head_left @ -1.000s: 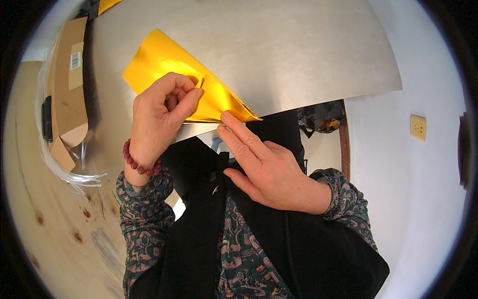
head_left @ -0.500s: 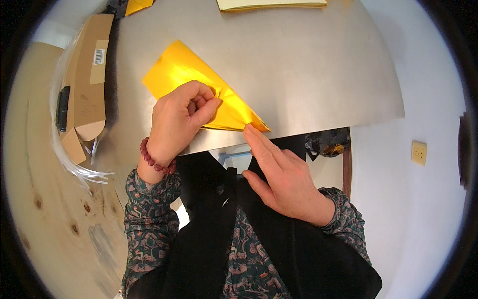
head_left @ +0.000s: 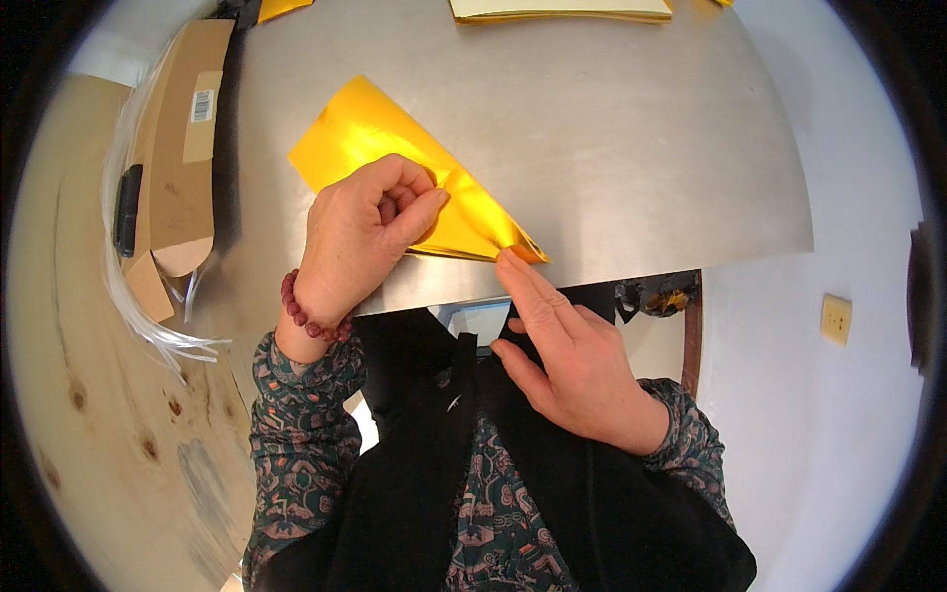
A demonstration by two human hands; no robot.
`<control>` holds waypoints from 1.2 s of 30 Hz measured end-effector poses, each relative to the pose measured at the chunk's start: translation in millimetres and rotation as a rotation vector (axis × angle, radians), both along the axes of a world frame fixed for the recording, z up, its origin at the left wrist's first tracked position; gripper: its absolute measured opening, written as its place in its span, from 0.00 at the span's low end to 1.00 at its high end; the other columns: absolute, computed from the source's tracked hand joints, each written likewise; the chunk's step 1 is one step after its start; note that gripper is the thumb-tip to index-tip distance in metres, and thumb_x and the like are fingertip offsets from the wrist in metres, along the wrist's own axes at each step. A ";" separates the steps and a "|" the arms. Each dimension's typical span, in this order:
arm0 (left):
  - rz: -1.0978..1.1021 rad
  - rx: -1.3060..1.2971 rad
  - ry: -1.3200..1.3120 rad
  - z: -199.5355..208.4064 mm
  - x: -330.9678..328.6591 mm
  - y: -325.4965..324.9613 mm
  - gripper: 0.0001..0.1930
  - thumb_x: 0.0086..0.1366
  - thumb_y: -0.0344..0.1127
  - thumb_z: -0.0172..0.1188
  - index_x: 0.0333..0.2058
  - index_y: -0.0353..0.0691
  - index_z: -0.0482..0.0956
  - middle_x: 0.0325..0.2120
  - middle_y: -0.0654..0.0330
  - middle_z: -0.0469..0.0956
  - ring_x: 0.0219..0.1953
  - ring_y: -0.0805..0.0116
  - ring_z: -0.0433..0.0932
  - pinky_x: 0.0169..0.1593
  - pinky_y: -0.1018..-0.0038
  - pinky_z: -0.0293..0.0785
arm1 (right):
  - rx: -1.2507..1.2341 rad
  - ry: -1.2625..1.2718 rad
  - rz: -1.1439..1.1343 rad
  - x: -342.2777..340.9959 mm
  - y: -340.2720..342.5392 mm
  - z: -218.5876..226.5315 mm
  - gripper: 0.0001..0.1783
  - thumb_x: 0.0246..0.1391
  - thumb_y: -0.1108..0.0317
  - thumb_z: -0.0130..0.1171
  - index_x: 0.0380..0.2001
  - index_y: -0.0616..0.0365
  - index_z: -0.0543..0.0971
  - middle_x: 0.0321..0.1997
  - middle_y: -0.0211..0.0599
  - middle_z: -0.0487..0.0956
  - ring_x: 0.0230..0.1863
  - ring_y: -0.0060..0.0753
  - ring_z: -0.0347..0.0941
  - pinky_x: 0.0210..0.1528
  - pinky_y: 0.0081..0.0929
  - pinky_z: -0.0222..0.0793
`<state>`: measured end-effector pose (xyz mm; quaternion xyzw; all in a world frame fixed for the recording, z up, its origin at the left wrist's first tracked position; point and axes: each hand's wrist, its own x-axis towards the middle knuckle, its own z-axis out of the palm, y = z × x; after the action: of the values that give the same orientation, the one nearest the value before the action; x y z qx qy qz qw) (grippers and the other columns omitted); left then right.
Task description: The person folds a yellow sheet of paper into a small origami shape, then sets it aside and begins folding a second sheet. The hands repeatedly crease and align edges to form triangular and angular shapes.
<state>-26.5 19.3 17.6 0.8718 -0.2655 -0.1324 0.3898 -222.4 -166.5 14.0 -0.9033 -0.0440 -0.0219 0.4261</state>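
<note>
A sheet of shiny gold foil paper (head_left: pixel 360 128), folded into a tapering, cone-like shape, lies near the front edge of the metal-topped table (head_left: pixel 631 128). Its wide end is at the far left and its narrow tip points right, toward me. My left hand (head_left: pixel 360 222) rests on the foil with curled fingers, thumb and forefinger pinched together at a crease in its surface. With fingers stretched out, my right hand (head_left: pixel 582 360) touches the narrow tip with its fingertips. Its thumb stands apart, beyond the table edge. The foil's underside is hidden.
A flattened brown cardboard box (head_left: pixel 182 158) stands along the left side, with clear plastic strips (head_left: pixel 168 331) beside it. At the far edge lies a stack of pale yellow sheets (head_left: pixel 562 12) and more gold foil (head_left: pixel 284 8). A wall outlet (head_left: pixel 836 319) is on the right.
The whole view has shifted slightly. Both hands keep nearly the same hold and place on the gold foil paper.
</note>
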 end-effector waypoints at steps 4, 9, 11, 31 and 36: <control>0.003 -0.008 0.005 0.8 0.0 -0.6 0.08 0.69 0.37 0.73 0.38 0.38 0.87 0.25 0.65 0.85 0.23 0.79 0.79 0.30 0.79 0.74 | 0.010 0.008 0.003 0.9 -0.5 -0.8 0.45 0.58 0.76 0.73 0.77 0.64 0.66 0.77 0.55 0.72 0.47 0.37 0.89 0.53 0.30 0.83; 0.012 0.010 0.011 -0.8 1.2 0.5 0.08 0.69 0.36 0.72 0.38 0.38 0.87 0.25 0.64 0.86 0.24 0.77 0.81 0.30 0.78 0.74 | 0.012 -0.003 0.006 2.1 0.6 -2.3 0.45 0.58 0.77 0.73 0.77 0.63 0.65 0.76 0.57 0.72 0.48 0.40 0.89 0.52 0.30 0.85; 0.010 0.005 0.010 -1.0 1.5 0.2 0.08 0.69 0.36 0.72 0.38 0.38 0.87 0.25 0.63 0.86 0.24 0.76 0.82 0.30 0.78 0.74 | 0.015 -0.011 0.005 2.2 0.6 -2.6 0.45 0.58 0.77 0.72 0.77 0.63 0.65 0.76 0.58 0.72 0.49 0.41 0.89 0.52 0.30 0.85; -0.239 0.087 -0.580 2.3 -1.9 -6.9 0.12 0.64 0.25 0.68 0.45 0.45 0.86 0.46 0.60 0.83 0.50 0.53 0.78 0.51 0.64 0.77 | 0.025 -0.009 -0.029 2.9 4.4 -3.8 0.44 0.59 0.75 0.72 0.76 0.64 0.66 0.73 0.55 0.75 0.42 0.38 0.89 0.48 0.29 0.84; -0.398 0.201 -0.739 10.7 -12.7 -9.0 0.17 0.59 0.26 0.69 0.48 0.41 0.86 0.49 0.56 0.82 0.51 0.52 0.79 0.54 0.61 0.77 | 0.024 0.006 -0.032 5.1 5.2 -3.1 0.44 0.59 0.74 0.72 0.77 0.64 0.66 0.73 0.56 0.75 0.41 0.41 0.88 0.48 0.29 0.84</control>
<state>-39.1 10.3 28.3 0.8259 -0.5362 0.0911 0.1485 -217.2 -161.3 10.8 -0.8988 -0.0281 -0.0263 0.4366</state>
